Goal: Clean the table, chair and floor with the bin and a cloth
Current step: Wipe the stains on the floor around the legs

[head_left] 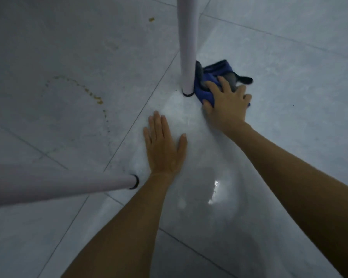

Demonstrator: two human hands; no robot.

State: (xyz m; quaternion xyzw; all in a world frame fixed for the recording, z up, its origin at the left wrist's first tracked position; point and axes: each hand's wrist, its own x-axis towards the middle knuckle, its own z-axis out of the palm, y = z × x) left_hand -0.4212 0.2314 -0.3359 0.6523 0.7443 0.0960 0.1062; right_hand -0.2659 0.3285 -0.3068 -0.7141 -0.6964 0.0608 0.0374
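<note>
A blue and grey cloth (213, 77) lies bunched on the glossy tiled floor (289, 57), right beside the foot of a white furniture leg (187, 57). My right hand (227, 101) presses down on the cloth with its fingers spread and the thumb curled at the cloth's near edge. My left hand (165, 145) lies flat on the floor, fingers straight, nearer to me and to the left. A curved trail of yellow-brown crumbs and stains (96, 99) marks the tiles at the left.
A second white leg (68, 183) with a black foot cap ends just left of my left wrist. One more yellow speck (151, 19) lies far back. Wet sheen and light glare show on the tile between my forearms.
</note>
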